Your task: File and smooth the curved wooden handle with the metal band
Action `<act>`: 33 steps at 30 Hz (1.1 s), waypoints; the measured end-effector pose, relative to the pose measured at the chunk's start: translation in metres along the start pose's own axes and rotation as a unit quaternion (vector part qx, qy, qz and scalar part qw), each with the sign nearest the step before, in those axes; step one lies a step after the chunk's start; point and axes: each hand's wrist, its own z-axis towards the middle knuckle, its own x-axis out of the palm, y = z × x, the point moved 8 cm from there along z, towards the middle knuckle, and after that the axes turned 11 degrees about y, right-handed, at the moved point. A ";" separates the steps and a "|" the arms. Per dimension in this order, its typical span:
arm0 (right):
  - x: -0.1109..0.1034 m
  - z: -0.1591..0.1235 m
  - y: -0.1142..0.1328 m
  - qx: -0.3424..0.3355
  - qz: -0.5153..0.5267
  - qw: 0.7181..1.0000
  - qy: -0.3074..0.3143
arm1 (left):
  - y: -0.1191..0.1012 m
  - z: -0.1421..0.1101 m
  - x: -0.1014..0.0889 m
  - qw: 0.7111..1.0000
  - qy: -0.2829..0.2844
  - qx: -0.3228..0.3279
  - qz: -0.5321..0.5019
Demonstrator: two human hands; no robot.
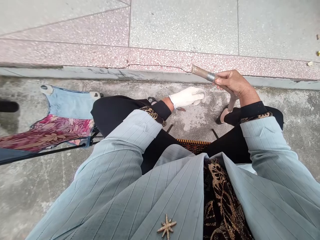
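My right hand [233, 81] is bare, with thumb and fingers closed around a wooden-handled tool [200, 72]. Silvery wire is wound around the handle just beside my thumb. Past my fingers the tool bends toward my right foot; its kind is not plain from here. My left hand [188, 97] wears a white knitted glove and hangs above the concrete, left of the tool and apart from it. Its fingers are curled together, and whatever they hold, if anything, is hidden. A small reddish-brown piece [181, 109] shows just below the glove.
A raised terrazzo step [160, 58] with a cracked edge runs across in front of me. At left stands a folding chair [67, 103] with blue and floral fabric. A woven seat edge [193, 144] shows between my legs. Small scraps [310, 63] lie far right.
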 end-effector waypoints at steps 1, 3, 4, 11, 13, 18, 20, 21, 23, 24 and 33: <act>-0.001 0.001 -0.002 0.008 -0.015 1.000 -0.004 | 0.001 0.000 0.000 1.000 -0.002 -0.005 0.015; -0.003 0.005 -0.006 0.029 -0.054 0.998 -0.020 | 0.003 0.001 -0.002 0.998 -0.015 -0.017 0.055; -0.004 0.007 -0.008 0.042 -0.085 0.995 -0.029 | 0.004 0.002 -0.003 0.996 -0.023 -0.025 0.080; 0.024 0.020 -0.030 0.128 -0.280 0.946 0.097 | 0.012 0.005 -0.010 0.948 -0.016 -0.084 0.306; 0.043 0.017 -0.032 0.116 -0.267 0.935 0.201 | 0.010 0.003 -0.014 0.939 -0.009 -0.084 0.334; 0.064 0.003 -0.016 0.035 -0.139 0.932 0.334 | 0.010 -0.003 -0.030 0.940 -0.023 -0.089 0.328; 0.059 -0.002 -0.004 0.000 -0.077 0.942 0.326 | 0.011 -0.004 -0.037 0.952 -0.041 -0.072 0.294; 0.054 -0.004 0.001 -0.013 -0.053 0.949 0.310 | 0.012 -0.003 -0.038 0.960 -0.047 -0.056 0.271; 0.043 -0.007 0.008 -0.028 -0.019 0.965 0.258 | 0.014 -0.002 -0.038 0.975 -0.051 -0.023 0.213; 0.037 -0.008 0.011 -0.032 -0.005 0.974 0.225 | 0.015 -0.001 -0.036 0.982 -0.055 -0.014 0.182; 0.019 -0.001 0.012 -0.042 0.033 0.998 0.041 | 0.015 0.006 -0.006 0.977 -0.018 -0.057 0.205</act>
